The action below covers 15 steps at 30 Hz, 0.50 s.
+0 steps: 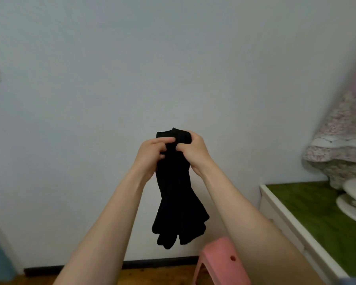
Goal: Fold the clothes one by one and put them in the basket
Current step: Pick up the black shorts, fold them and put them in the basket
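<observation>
While both bare arms are reaching forward in front of a pale wall (111, 58), the person is holding a black garment (177, 192) up in the air between the two hands. The left hand (150, 155) is gripping the upper part of the garment from the left side, with its fingers curling over the cloth. The right hand (196, 154) is gripping the same upper part from the right side, with thumb and fingers closing round the fabric. The two hands are nearly touching each other there.

A short piece of the cloth is sticking out above the fingers. The rest is hanging down freely, narrow near the hands and spreading wider at the bottom into several loose ends. The garment is touching nothing except the hands. What kind of garment it is, I cannot tell, because the black colour is hiding its folds.

Its lower end is showing just up and left of a pink stool (220, 262), which is standing on a wooden floor (152, 279) near a dark baseboard (162, 263). At the right, a white cabinet (286, 229) with a green top is standing against the wall, and a floral cloth (337, 145) is hanging over its far end.
</observation>
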Motion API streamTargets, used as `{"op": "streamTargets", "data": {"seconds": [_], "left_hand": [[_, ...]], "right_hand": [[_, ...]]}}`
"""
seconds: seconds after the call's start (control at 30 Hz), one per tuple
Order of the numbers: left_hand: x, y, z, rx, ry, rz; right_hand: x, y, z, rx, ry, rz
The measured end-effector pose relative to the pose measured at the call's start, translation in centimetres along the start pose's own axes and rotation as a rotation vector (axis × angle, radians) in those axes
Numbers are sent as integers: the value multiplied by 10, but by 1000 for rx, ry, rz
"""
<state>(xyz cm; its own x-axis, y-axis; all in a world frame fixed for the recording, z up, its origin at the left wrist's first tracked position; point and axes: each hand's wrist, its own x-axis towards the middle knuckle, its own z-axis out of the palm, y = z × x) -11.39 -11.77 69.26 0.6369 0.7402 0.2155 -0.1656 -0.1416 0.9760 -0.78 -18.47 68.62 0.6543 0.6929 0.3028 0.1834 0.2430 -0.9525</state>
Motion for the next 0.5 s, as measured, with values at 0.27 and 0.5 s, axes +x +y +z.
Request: {"op": "streamTargets", "data": {"seconds": [0.27, 0.5], "left_hand": [[0, -40, -46, 73, -256, -318], [-18, -50, -36, -284, -191, -358]], "right_hand": [[-7, 12, -41, 224, -166, 154], [-17, 26, -62, 181, -235, 246]]}}
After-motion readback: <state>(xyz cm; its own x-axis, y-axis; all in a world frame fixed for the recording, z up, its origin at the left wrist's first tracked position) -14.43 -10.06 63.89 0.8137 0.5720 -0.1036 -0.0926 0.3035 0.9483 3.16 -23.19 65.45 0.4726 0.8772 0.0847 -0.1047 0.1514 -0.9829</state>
